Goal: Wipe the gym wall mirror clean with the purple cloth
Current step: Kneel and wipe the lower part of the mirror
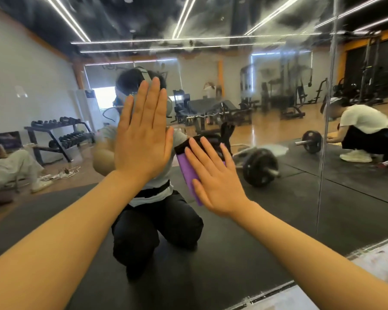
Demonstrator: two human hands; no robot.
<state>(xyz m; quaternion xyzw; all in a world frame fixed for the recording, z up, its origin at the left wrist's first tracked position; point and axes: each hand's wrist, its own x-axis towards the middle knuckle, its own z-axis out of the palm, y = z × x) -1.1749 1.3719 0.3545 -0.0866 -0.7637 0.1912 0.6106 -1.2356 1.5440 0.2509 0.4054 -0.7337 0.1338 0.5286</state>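
Purple cloth (188, 173) lies flat against the gym wall mirror (267, 90), pinned there under the straight, spread fingers of a person's right hand (213, 175), which presses it rather than clutching it; a strip of purple shows along the hand's left edge. Just beside it, the left hand (142, 135) rests palm-flat on the bare glass, fingers straight and together, holding nothing. Hazy streaks cloud the upper part of the mirror, above both hands, suggesting much of the wiping is still to be done. A barbell (259, 167) and a dumbbell rack (61, 135) appear in the reflection, with a vertical seam (326, 121) between mirror panels to the right. The risks from here seem plain: the bare left palm may leave fresh prints on the glass, and the cloth, pinned only by pressure, could slide out or bunch up on a quick stroke.
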